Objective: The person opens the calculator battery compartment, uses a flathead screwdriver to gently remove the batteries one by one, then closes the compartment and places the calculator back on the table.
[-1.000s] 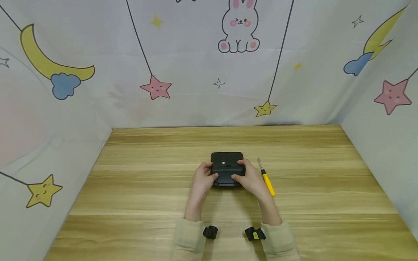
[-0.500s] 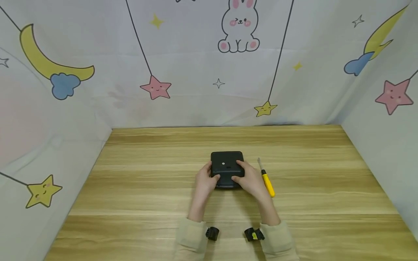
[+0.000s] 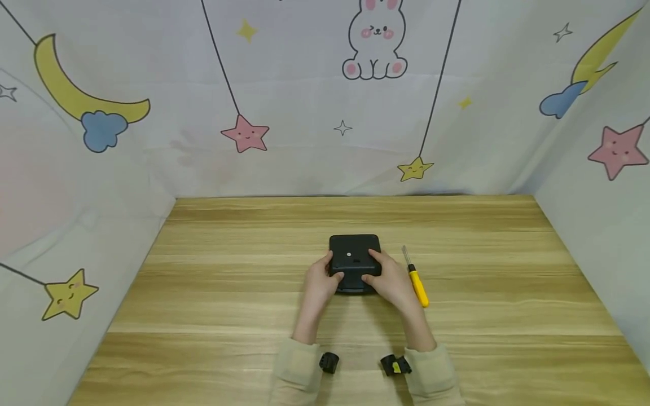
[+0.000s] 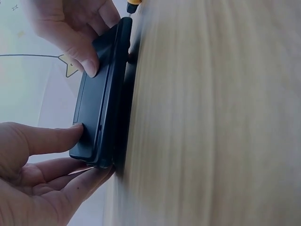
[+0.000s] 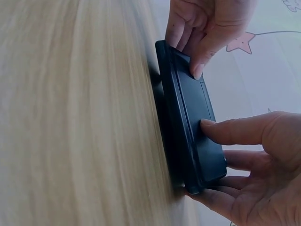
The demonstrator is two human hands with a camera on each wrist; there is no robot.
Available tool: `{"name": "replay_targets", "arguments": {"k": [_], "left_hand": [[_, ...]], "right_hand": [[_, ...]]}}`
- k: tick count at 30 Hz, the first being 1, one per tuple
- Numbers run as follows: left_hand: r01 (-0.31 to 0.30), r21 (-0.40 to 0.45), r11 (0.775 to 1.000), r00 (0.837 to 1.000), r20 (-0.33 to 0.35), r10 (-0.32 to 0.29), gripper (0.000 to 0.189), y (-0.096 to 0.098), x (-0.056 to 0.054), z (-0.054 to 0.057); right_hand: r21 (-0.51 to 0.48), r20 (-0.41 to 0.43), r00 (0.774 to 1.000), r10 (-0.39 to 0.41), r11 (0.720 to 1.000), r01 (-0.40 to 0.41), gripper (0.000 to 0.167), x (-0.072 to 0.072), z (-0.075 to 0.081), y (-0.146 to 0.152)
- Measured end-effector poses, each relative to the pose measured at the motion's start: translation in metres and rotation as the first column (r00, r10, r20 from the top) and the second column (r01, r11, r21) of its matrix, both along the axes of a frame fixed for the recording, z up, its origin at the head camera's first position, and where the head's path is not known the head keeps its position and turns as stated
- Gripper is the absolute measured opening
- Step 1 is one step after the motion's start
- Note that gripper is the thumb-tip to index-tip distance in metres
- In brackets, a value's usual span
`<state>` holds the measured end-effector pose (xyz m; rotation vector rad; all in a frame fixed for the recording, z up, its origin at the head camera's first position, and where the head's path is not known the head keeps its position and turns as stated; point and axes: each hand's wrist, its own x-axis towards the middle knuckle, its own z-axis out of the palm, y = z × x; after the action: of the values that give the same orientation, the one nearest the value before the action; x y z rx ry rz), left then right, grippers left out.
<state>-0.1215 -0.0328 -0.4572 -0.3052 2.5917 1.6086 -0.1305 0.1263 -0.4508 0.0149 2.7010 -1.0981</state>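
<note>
A flat, squarish black plastic device with a stepped body and a small white dot on top is held between both hands, low over the table. My left hand grips its left near corner, the thumb on the upper face and the fingers around the side and below. On the right near side, my right hand holds it with the thumb on the lower step and a finger over the raised part. The left wrist view shows the device tilted, with a shadowed gap beneath its near edge. What kind of device it is, I cannot tell.
Just right of the right hand lies a screwdriver with a yellow handle, its metal shaft pointing away. The wood-grain table is bounded at the back and sides by white cloth printed with stars, moons and a rabbit.
The left hand has shifted slightly right and its fingers have slid closer along the device's left side. The right hand keeps its hold, and the screwdriver stays put.
</note>
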Motion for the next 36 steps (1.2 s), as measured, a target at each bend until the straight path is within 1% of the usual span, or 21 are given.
{"name": "replay_targets", "arguments": {"k": [5, 9, 12, 16, 21, 29, 36], "left_hand": [[0.028, -0.065, 0.997, 0.999, -0.022, -0.029, 0.058, -0.0011, -0.0005, 0.0007], [0.041, -0.083, 0.996, 0.999, -0.022, -0.043, 0.058, -0.0001, -0.0008, -0.0004], [0.031, -0.072, 0.997, 0.999, -0.015, -0.032, 0.058, 0.0004, -0.0015, -0.0012], [0.023, -0.079, 0.997, 1.000, -0.019, -0.025, 0.058, 0.0004, -0.0019, -0.0005], [0.029, -0.098, 0.995, 0.999, -0.025, -0.032, 0.058, 0.0002, -0.0011, 0.0013], [0.035, -0.121, 0.992, 0.998, -0.039, -0.040, 0.058, -0.0022, 0.0004, 0.0002], [0.042, -0.163, 0.986, 0.999, -0.026, -0.047, 0.058, -0.0036, 0.0004, -0.0011]], "right_hand": [[0.013, 0.004, 1.000, -0.006, 1.000, 0.006, 0.067, 0.0008, -0.0001, 0.0001], [0.018, -0.001, 1.000, -0.014, 1.000, 0.014, 0.067, 0.0015, -0.0014, 0.0010], [0.017, -0.012, 1.000, -0.006, 1.000, 0.006, 0.067, 0.0014, -0.0021, 0.0013], [0.027, -0.020, 1.000, 0.007, 1.000, -0.006, 0.066, 0.0005, -0.0027, 0.0011], [0.036, -0.020, 1.000, 0.009, 0.999, -0.008, 0.066, 0.0000, -0.0025, 0.0007], [0.049, -0.040, 0.999, 0.027, 0.998, -0.025, 0.067, 0.0005, -0.0042, -0.0009], [0.056, -0.032, 0.999, 0.033, 0.998, -0.031, 0.067, 0.0019, -0.0028, -0.0018]]}}
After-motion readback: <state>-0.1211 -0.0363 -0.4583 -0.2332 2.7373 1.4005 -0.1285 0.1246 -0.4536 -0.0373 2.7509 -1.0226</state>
